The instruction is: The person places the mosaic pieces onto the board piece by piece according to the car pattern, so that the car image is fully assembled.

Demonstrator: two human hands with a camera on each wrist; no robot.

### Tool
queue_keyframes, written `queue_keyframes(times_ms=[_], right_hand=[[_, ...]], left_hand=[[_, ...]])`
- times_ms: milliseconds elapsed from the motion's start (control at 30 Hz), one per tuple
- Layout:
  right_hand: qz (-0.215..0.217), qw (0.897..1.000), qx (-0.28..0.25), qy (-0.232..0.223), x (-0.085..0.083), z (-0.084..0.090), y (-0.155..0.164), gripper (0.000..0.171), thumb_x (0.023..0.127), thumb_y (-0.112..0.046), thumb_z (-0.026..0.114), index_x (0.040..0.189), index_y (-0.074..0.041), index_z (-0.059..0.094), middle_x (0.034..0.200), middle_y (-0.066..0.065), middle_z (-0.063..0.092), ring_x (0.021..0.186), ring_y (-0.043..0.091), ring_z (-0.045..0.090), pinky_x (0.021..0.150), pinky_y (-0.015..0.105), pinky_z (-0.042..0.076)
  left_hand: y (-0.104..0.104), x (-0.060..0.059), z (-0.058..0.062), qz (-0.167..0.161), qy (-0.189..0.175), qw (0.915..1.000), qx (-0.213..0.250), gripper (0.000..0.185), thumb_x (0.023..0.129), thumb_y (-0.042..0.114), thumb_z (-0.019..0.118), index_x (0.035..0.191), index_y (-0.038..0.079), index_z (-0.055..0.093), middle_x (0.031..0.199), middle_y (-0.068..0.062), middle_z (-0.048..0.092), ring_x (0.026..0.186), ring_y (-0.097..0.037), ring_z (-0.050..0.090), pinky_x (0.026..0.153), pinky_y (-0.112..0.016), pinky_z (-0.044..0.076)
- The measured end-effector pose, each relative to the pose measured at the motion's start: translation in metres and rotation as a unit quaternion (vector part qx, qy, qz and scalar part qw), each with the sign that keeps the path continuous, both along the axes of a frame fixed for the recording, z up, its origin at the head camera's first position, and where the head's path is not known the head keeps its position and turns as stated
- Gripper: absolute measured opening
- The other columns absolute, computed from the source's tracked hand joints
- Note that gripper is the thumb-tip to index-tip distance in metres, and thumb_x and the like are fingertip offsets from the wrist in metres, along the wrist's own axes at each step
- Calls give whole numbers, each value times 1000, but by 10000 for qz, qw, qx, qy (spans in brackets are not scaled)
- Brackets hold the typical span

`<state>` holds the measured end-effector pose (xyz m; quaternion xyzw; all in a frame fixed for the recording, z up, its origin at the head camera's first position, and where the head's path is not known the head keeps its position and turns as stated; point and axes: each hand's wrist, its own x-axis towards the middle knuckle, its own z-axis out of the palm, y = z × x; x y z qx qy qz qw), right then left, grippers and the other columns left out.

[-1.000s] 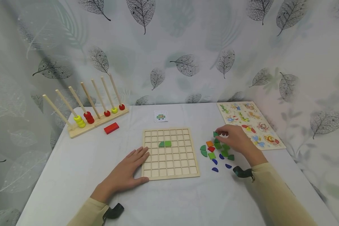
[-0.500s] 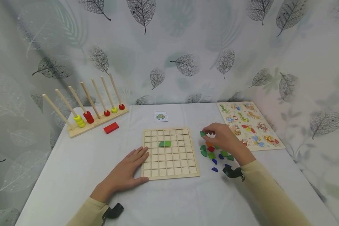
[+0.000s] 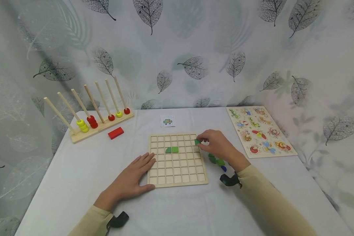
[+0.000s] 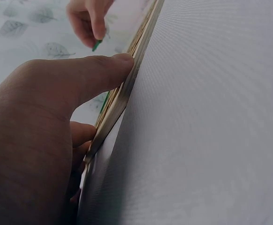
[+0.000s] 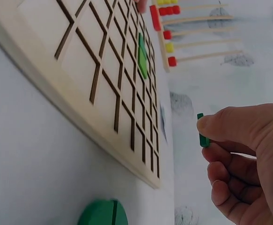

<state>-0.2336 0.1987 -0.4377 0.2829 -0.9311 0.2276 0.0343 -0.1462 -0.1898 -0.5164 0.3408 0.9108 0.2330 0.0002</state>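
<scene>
A square wooden grid board lies on the white table. Two green tiles sit side by side in its cells: a darker quarter-round tile and a lighter square tile. My left hand rests on the board's left edge with fingers spread, its thumb along the near edge. Above the board's right edge, my right hand pinches a dark green quarter-round tile between thumb and fingers. Several loose tiles, including a green square, lie right of the board, partly hidden by the right arm.
A wooden peg stand with red and yellow beads stands at the back left, a red block before it. A small printed pattern card lies behind the board. An animal puzzle board is at the back right.
My right hand has carried the dark green tile leftward from the loose tiles to the board's right edge. My left hand has stayed in place.
</scene>
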Motion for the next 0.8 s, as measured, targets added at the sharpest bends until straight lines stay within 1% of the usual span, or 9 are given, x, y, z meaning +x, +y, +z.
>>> queue_keyframes(times_ms=[300, 500, 800], right_hand=[[21, 9995, 148, -260, -5, -6, -26, 18, 95, -14, 85, 111, -6, 82, 98, -1, 74, 90, 18, 65, 78, 35, 58], [-114, 9987, 183, -467, -9, -13, -40, 19, 95, -17, 85, 112, -8, 83, 96, -3, 72, 88, 15, 62, 77, 32, 57], [-115, 9976, 172, -660, -10, -20, -53, 18, 96, -17, 84, 112, -7, 83, 98, -2, 74, 90, 14, 65, 79, 33, 58]], left_hand=[[-1, 0, 0, 16, -5, 10000, -9, 95, 96, 64, 70, 168, 8, 41, 177, -3, 30, 164, -27, 22, 132, -48, 22], [-2, -1, 0, -18, -5, 10000, 16, 95, 96, 63, 71, 168, 8, 41, 177, -3, 29, 164, -26, 22, 132, -48, 21], [-1, -1, -1, 4, -45, 10000, 43, 95, 96, 64, 70, 168, 9, 41, 178, -4, 29, 165, -26, 20, 132, -48, 20]])
